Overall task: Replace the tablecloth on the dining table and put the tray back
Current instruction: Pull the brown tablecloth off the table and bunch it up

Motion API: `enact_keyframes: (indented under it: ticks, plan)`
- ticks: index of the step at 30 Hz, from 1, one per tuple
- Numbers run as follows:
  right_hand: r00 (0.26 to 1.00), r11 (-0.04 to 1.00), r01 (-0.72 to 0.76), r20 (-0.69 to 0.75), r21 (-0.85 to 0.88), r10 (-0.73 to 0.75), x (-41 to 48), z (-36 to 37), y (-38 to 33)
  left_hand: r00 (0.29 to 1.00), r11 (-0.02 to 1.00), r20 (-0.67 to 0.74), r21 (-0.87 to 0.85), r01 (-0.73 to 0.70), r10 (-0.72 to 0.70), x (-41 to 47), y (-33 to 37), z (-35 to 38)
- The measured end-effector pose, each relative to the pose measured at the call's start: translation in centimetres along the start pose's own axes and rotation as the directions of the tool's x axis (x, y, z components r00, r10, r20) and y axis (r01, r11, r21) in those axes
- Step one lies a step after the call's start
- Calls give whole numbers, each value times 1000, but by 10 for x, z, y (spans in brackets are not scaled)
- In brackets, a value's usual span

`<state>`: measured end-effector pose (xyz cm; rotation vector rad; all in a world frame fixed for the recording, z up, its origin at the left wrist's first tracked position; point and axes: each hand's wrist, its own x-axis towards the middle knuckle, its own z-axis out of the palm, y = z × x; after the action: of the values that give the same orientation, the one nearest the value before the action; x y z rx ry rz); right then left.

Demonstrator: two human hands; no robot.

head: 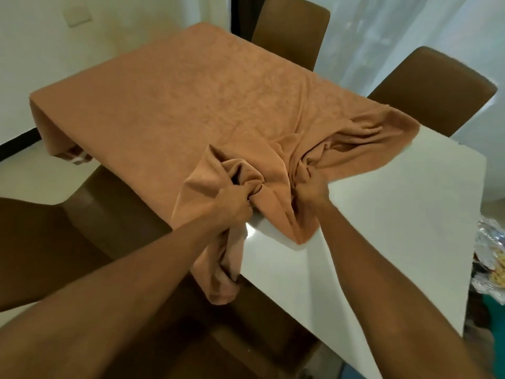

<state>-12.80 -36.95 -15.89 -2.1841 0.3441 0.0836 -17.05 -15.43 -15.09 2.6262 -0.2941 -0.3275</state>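
An orange-brown tablecloth [175, 105] covers the far two thirds of the white dining table [382, 214] and is bunched up at its near end. My left hand [232, 203] grips a gathered fold at the table's left edge, with a tail of cloth hanging down below it. My right hand [311, 191] grips another bunch of the cloth a little to the right, on the tabletop. The near right part of the white tabletop lies bare. No tray is in view.
Brown chairs stand around the table: two at the far right [292, 31] [434, 86], and others at the near left [54, 242]. A shiny wrapped item [492, 258] shows at the right edge. White curtains hang behind the far chairs.
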Motion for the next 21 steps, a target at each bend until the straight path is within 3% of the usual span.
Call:
enact_keyframes:
  ticks: [2,7,11,13,16,18,21]
  plan:
    - [1000,999,22,-2,-33,-22,-30,14,3,994,998,92,-30,-54,57,1,-12,-20]
    - [985,986,-126,-108,107,137,-70,11,-8,975,973,220,-222,67,-17,-19,-35,-31]
    - [898,908,-329,-212,261,386,-64,-13,1,963,938,266,-343,57,39,-30,-5,-17]
    - [887,898,-351,-212,266,410,-56,-24,-2,945,883,322,-456,106,53,-35,21,-8]
    - [882,871,-361,-182,333,435,-41,-42,-7,879,789,439,-600,133,186,-39,68,0]
    - [834,845,-464,-192,265,517,-31,-45,-3,867,733,486,-629,258,113,-36,79,-6]
    - [874,905,-426,-247,22,418,-35,-39,5,901,674,434,-661,331,-16,-24,49,-27]
